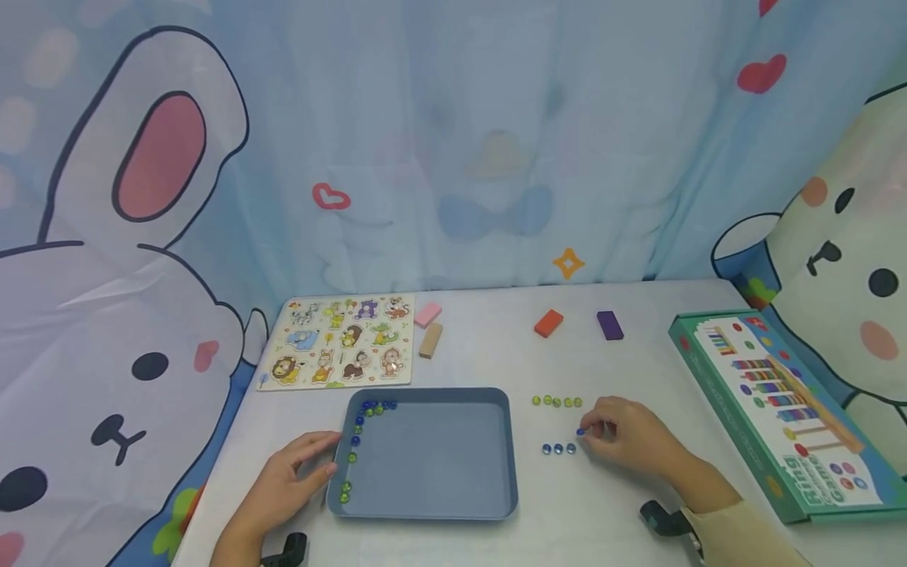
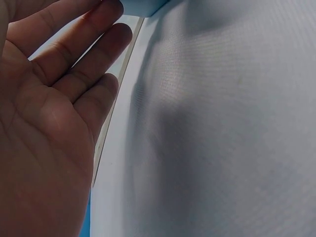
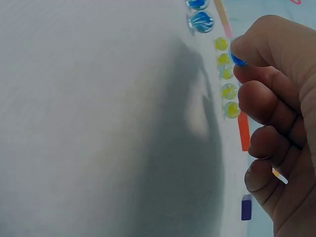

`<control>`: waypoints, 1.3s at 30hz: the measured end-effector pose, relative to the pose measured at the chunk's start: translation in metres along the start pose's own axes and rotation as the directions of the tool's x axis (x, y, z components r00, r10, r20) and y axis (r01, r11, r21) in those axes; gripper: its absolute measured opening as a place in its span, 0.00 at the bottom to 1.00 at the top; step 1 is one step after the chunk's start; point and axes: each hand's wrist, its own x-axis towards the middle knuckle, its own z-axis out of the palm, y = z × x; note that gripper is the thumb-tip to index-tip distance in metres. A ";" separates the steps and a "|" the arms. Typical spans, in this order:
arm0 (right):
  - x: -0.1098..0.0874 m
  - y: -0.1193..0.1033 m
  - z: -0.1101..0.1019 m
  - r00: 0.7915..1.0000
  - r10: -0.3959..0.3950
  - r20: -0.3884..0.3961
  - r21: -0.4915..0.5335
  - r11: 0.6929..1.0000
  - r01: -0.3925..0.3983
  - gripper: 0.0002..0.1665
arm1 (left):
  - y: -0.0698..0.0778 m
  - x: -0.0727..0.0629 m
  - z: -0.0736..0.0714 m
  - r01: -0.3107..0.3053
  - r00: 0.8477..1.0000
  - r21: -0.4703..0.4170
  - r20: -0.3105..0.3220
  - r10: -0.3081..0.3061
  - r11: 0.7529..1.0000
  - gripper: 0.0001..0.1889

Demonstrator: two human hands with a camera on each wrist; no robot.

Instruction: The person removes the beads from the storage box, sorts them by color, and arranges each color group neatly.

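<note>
Between thumb and forefinger, my right hand point(image 1: 627, 435) pinches a blue marble point(image 3: 239, 58) just above the table. Three blue marbles point(image 1: 558, 449) lie in a row to its left. Behind them runs a row of several yellow-green marbles point(image 1: 557, 402). My left hand point(image 1: 292, 478) is at the left side of a grey-blue tray point(image 1: 432, 465), fingertips right at the rim and fingers loosely extended. Inside the tray, blue and yellow-green marbles point(image 1: 356, 441) line the left wall and bend round the back left corner.
An animal picture board point(image 1: 338, 342) lies behind the tray, with pink point(image 1: 428, 314) and tan blocks point(image 1: 430, 341) beside it. Orange point(image 1: 549, 323) and purple blocks point(image 1: 609, 325) lie farther right. A green game box point(image 1: 782, 417) takes up the right side. A printed curtain point(image 1: 453, 142) hangs behind the table.
</note>
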 end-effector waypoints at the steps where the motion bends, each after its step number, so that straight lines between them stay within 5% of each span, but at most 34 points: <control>1: -0.001 0.000 0.000 1.000 0.004 0.009 -0.003 1.000 -0.004 0.10 | 0.000 0.000 0.000 -0.003 1.000 0.000 -0.002 0.003 1.000 0.24; 16: -0.008 0.003 0.007 0.996 0.045 0.074 0.014 0.999 -0.046 0.09 | 0.000 -0.002 0.001 -0.015 1.000 -0.008 -0.009 0.014 1.000 0.24; 23: -0.003 0.003 -0.011 0.994 -0.046 -0.097 0.051 0.997 0.051 0.11 | -0.001 -0.001 0.000 -0.036 0.999 -0.009 -0.010 0.036 0.999 0.24; 29: 0.035 -0.037 -0.024 0.958 -0.243 -0.154 0.070 0.964 0.256 0.11 | 0.001 0.001 -0.001 -0.034 0.999 0.013 -0.008 0.034 0.999 0.24; 34: 0.078 -0.102 -0.011 0.909 -0.416 -0.020 0.091 0.905 0.417 0.12 | 0.001 0.001 -0.001 -0.034 0.999 0.005 -0.003 0.034 0.999 0.24; 39: 0.115 -0.170 0.021 0.812 -0.557 0.173 0.062 0.829 0.555 0.14 | 0.001 0.001 0.000 -0.038 0.999 -0.001 -0.001 0.038 0.999 0.24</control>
